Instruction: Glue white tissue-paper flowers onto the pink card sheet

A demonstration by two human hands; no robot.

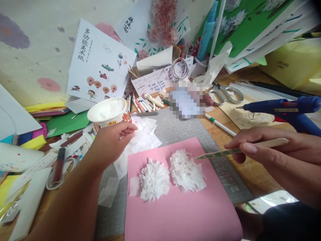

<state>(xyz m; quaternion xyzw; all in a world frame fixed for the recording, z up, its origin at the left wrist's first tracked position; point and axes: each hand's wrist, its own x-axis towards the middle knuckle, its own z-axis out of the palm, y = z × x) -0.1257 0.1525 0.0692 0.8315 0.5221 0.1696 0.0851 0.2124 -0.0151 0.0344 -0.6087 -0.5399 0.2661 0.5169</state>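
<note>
A pale flat stick (218, 153) with green markings is clamped between the thumb and fingers of the right hand (281, 160). Its narrow tip is pointed leftward, at the upper right edge of the right white cluster (188, 172); whether contact is made cannot be told. The left hand (112, 140) is held over loose white paper pieces (144, 140), just in front of a paper bowl (120, 119). Its fingers are bent, but whether anything is pinched between them cannot be told.

2 ruffled clusters are set side by side on a pink sheet (185, 214), with 1 pale square (134, 186) placed at the outer side of the left white cluster (154, 180). The pink sheet is laid partly over a grey cutting mat (173, 125). Beyond the right hand, a blue glue gun (281, 107) and scissors (222, 89) are seen, with markers (147, 103) gathered behind the mat.
</note>
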